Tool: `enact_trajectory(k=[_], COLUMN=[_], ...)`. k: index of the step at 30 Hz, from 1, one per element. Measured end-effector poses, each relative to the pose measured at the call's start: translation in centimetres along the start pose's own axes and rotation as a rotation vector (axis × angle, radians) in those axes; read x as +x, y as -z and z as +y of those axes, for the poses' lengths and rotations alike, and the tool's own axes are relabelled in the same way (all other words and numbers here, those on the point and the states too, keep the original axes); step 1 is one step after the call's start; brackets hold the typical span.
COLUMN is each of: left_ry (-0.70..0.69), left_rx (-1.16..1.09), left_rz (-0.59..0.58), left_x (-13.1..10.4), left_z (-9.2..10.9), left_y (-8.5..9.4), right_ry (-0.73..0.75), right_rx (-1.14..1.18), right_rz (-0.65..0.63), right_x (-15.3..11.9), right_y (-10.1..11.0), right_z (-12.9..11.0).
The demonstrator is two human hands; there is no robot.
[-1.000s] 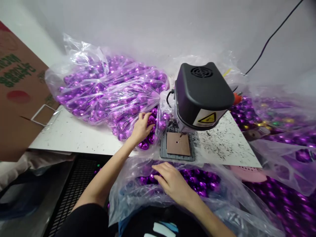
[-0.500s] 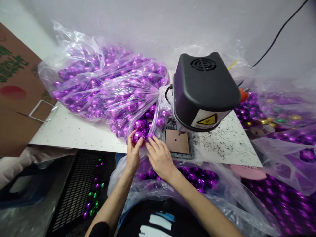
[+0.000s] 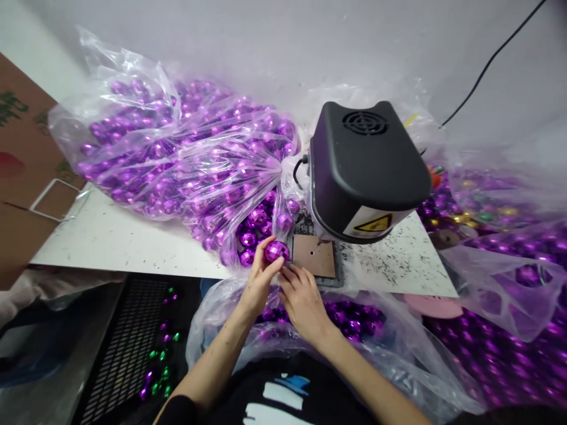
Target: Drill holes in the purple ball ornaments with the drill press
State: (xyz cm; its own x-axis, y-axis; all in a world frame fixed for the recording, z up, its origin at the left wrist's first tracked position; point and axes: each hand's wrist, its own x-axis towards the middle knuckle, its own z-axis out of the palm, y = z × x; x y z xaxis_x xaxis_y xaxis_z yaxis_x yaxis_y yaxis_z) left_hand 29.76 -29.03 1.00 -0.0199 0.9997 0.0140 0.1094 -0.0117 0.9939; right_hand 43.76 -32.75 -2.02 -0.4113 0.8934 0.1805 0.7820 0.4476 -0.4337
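1. Fingers of the left hand (image 3: 254,287) grip a large purple ball (image 3: 277,251), with the thumb on its near side.
2. Bent fingers of the right hand (image 3: 305,304) reach the ball's near right edge; whether they grip it or only brush it, I cannot tell.
3. That ball sits apart from the smaller balls (image 3: 248,238) just to its left, so the hands have it on its own. It is at the near edge of the counter (image 3: 137,239).
4. Just right of it is a brown square plate (image 3: 323,258) with a small hole, lying on a grey base (image 3: 333,281) beneath a black machine (image 3: 370,165). Dark flecks (image 3: 385,260) litter the counter to the right.
5. Far left, a clear bag (image 3: 121,62) bulges with purple balls, gathered tight beside the machine.
6. Nearer the body, an open plastic bag (image 3: 210,310) holds more, darker purple balls (image 3: 354,321).
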Motion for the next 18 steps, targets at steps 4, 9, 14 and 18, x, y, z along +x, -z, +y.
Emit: enact_trajectory(k=[4,9,14,18], left_ry=[0.147,0.08,-0.068,-0.238], left_rx=[-0.186,-0.083,0.129,0.354], left_rz=[-0.149,-0.144,-0.121,-0.152], left_x=[0.3,2.1,3.8,4.1], left_z=[-0.7,-2.3,-2.9,-3.3], left_y=[-1.6,-2.8,-4.4,-5.5], right_ry=[-0.059,-0.247,-0.346,-0.337], right_rx=[0.153,0.315,0.353,0.385], right_rz=[0.029,0.051,0.128,0.12], right_x=[-3.4,-5.4,-5.6,-5.6], right_y=[3.3,7.5,8.7,8.0], right_z=[0.9,3.3,4.5,4.0])
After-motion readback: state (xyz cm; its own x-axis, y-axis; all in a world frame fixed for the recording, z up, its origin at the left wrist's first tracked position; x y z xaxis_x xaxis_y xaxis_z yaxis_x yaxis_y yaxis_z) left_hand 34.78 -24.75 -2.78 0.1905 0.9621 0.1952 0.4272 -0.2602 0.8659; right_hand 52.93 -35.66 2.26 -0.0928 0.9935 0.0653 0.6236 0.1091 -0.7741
